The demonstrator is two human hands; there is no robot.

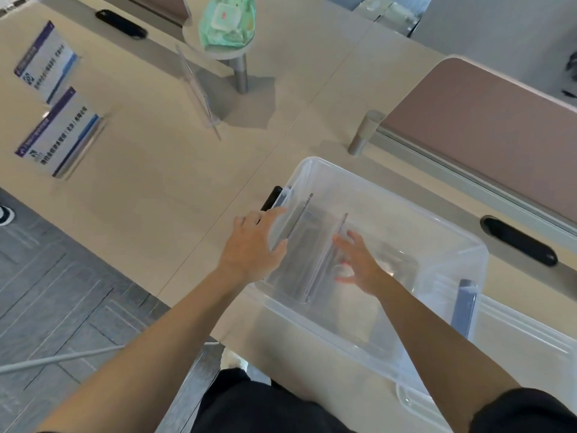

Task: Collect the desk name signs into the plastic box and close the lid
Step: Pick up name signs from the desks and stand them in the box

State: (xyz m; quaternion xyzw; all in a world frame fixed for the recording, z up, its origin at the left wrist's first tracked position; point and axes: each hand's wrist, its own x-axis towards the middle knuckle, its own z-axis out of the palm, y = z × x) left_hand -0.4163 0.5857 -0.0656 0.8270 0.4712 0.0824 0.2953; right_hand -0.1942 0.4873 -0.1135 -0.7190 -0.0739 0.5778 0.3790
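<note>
An open clear plastic box sits on the beige desk in front of me. Two clear acrylic signs stand on edge inside it, near its left side. My left hand grips the box's left wall, fingers curled over the rim. My right hand is inside the box with spread fingers, just right of the inner sign and holding nothing. Two printed name signs stand on the desk at far left. A clear sign stand with no paper in it is upright in the middle of the desk.
The clear lid lies at the box's right side. A pack of wet wipes rests on a small round pedestal at the back. A brown desk divider runs along the right. Black cable grommets are set in the desk.
</note>
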